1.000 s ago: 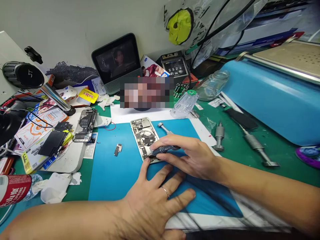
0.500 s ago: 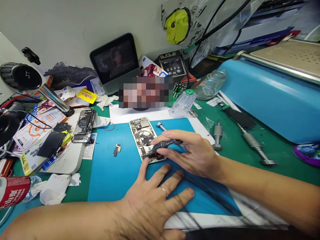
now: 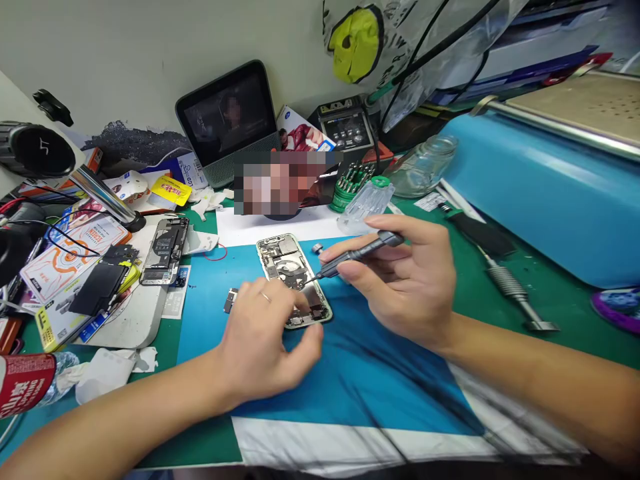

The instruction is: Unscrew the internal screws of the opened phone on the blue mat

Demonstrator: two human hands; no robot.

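Observation:
An opened smartphone [image 3: 293,267] lies on the blue mat [image 3: 210,360], its inner parts and pale frame showing. My right hand [image 3: 407,287] is closed round a dark, slim screwdriver [image 3: 365,252], whose tip points down onto the middle of the phone. Over the phone's lower left side is my left hand [image 3: 273,333], with bent fingers and the thumb apart from them; some fingertips are hidden. A small metal-and-black part [image 3: 230,300] is on the mat, partly behind my left hand. Behind the screwdriver shows a round metal end [image 3: 317,249] of another tool.
A second opened phone [image 3: 165,250] rests on a white stand at left, near stacked boxes [image 3: 75,257]. Farther back are a screen device [image 3: 230,123], a green bit holder [image 3: 345,193] and a glass jar [image 3: 430,170]. Right of the mat lies a metal-shafted tool [image 3: 505,280].
My left hand has lifted from lying spread below the phone and moved up and left over its lower side. My right hand has shifted right and up, tilting the screwdriver with its tip on the phone.

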